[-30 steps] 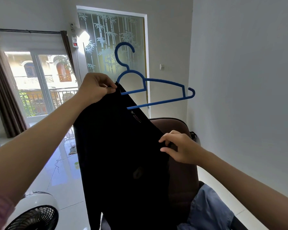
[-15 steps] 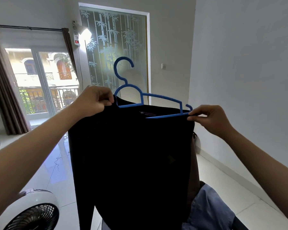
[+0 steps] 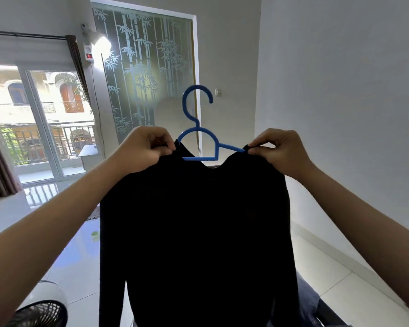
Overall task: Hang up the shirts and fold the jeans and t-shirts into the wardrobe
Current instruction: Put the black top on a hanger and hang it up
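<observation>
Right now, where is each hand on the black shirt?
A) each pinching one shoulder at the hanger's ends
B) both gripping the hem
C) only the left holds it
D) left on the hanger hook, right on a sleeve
A: the left hand and right hand each pinch a shoulder of the black shirt draped over the blue hanger.

A frosted glass door panel with a bamboo pattern (image 3: pixel 149 67) stands ahead. A sliding glass door (image 3: pixel 45 119) and brown curtain (image 3: pixel 77 64) lie left; a white fan (image 3: pixel 43 310) sits bottom left.
</observation>
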Demonstrator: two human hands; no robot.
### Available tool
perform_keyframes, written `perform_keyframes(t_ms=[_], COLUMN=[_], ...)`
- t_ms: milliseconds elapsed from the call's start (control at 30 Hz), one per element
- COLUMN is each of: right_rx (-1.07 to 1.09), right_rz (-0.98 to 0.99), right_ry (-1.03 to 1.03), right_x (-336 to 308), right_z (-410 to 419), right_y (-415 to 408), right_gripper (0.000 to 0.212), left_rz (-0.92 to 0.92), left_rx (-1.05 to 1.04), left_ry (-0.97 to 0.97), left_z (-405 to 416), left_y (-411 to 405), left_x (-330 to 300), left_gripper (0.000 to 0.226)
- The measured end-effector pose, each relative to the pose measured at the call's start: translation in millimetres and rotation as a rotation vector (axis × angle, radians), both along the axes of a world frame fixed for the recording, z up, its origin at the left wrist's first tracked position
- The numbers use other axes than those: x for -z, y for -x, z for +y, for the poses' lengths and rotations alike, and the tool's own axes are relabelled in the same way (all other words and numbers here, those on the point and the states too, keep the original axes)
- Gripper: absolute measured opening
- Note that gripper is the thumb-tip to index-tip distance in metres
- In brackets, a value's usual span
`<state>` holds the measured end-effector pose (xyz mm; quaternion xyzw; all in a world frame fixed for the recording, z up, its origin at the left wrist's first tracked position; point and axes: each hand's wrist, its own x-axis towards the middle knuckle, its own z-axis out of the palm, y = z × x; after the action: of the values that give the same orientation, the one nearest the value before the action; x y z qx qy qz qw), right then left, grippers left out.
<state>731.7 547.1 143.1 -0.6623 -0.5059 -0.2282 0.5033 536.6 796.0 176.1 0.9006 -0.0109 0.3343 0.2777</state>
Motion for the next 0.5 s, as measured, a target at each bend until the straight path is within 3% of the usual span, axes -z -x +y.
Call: perform_keyframes(t_ms=[233, 500], right_rx=[-0.032, -0.008], right_rz=[0.028, 0.061], right_ry=[0.119, 0.176], right_x=[-6, -12], right_z=[3, -24], right_y=[15, 1], right_gripper=[0.019, 0.027], left_rz=[-0.034, -0.074], left_rx=[0.049, 0.019], left_ry=[0.181, 0.137], left_z=[-16, 2], left_y=[-8, 4], left_x=[6, 7], left_gripper=[0.025, 0.027])
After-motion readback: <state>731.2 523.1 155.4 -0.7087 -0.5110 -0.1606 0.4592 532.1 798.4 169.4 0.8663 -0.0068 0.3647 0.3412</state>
